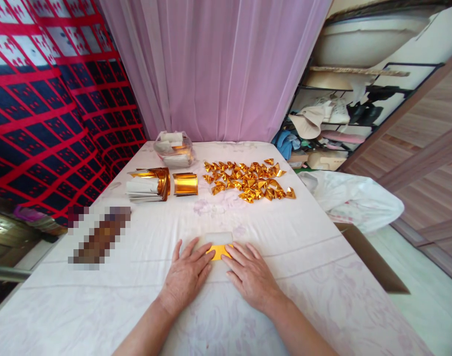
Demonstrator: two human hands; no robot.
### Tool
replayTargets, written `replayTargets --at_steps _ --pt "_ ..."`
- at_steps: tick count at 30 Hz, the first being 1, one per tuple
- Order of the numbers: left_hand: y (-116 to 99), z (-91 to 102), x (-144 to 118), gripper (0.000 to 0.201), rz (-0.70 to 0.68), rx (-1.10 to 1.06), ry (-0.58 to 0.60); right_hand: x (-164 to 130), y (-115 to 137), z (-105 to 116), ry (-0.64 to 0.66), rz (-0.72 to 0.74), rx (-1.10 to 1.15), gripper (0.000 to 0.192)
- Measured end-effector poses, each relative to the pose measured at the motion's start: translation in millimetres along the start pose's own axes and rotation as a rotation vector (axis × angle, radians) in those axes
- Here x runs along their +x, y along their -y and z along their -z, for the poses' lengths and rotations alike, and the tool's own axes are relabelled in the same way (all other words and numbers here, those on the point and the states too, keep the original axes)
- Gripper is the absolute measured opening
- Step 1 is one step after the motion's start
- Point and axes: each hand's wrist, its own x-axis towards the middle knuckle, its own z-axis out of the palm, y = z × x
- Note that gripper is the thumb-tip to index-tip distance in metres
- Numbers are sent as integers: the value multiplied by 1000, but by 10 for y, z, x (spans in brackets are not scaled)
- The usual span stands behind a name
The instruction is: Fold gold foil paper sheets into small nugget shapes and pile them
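Observation:
Between my hands a sheet of gold foil paper (pixel 221 252) lies flat on the table, partly folded over, with its whitish side (pixel 219 238) showing at the far edge. My left hand (pixel 188 269) rests palm down with fingers spread, its fingertips pressing the left end of the gold strip. On the right end lie the fingers of my right hand (pixel 252 274), also stretched out flat. Farther off are a fanned stack of gold and white paper sheets (pixel 146 188), a smaller pile of gold sheets (pixel 185 184) and several folded gold paper pieces (pixel 250 180).
A clear plastic bag (pixel 174 148) of paper sheets stands at the table's far left. Purple curtain (pixel 218 69) hangs behind the table. At the right are a shelf rack (pixel 337 123), a white plastic bag (pixel 362 198) and brown cardboard (pixel 372 259). A pixelated patch covers something at left.

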Motion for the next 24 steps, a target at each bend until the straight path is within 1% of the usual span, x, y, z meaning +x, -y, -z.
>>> replayTargets --at_steps 5,10,12,14,17,19,22,24 --pt "-5 -4 -1 35 1 5 -18 -35 -61 -7 -80 -18 -28 27" --pt "-10 3 3 35 -16 5 -7 35 4 -18 -185 -46 22 19" --pt "-19 1 5 35 -12 0 -12 84 33 3 -207 -57 41 17" --pt "-32 -3 6 34 8 -16 -18 135 55 30 -197 -57 38 18" --pt "-48 -12 6 34 33 -28 -21 209 82 47 -154 -37 2 29" --pt "-50 -18 5 35 22 -18 -26 252 99 29 -128 -25 -20 34" --pt "-48 -28 7 35 12 -5 -58 294 114 -17 -101 -37 -25 31" --pt "-47 -34 9 34 17 -2 -76 297 107 -40 -109 -63 -24 27"
